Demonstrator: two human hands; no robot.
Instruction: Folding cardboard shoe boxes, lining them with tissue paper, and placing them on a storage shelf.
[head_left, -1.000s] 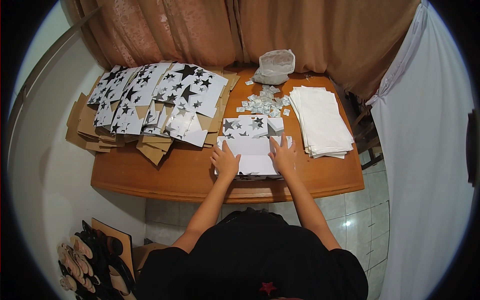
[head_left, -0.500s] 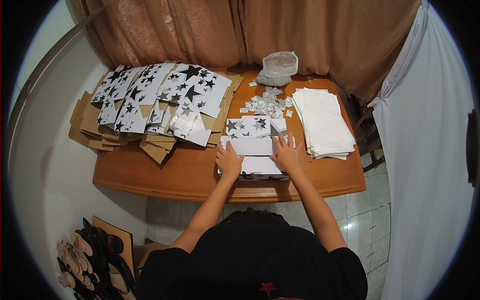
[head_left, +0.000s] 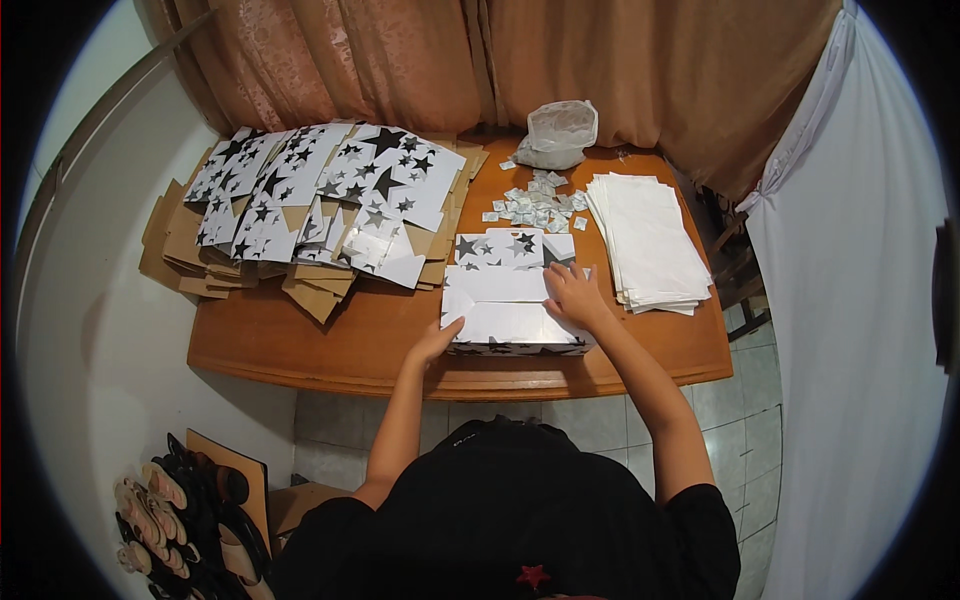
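A white cardboard box with black stars (head_left: 510, 325) lies near the front edge of the wooden table (head_left: 330, 345), its flap folded over the top. My left hand (head_left: 435, 343) presses against the box's left end, fingers together. My right hand (head_left: 570, 297) rests flat on the upper right part of the box, fingers spread on the flap. Neither hand lifts the box off the table.
Flattened star-printed boxes and brown cardboard (head_left: 310, 200) are piled at the table's left. A stack of white sheets (head_left: 645, 240) lies at the right, small white packets (head_left: 535, 200) and a plastic bag (head_left: 558, 132) behind. Shoes (head_left: 170, 520) sit on the floor, lower left.
The left hand slid from the top of the box down to its left end. The right hand shifted slightly right on the flap, which now lies flatter.
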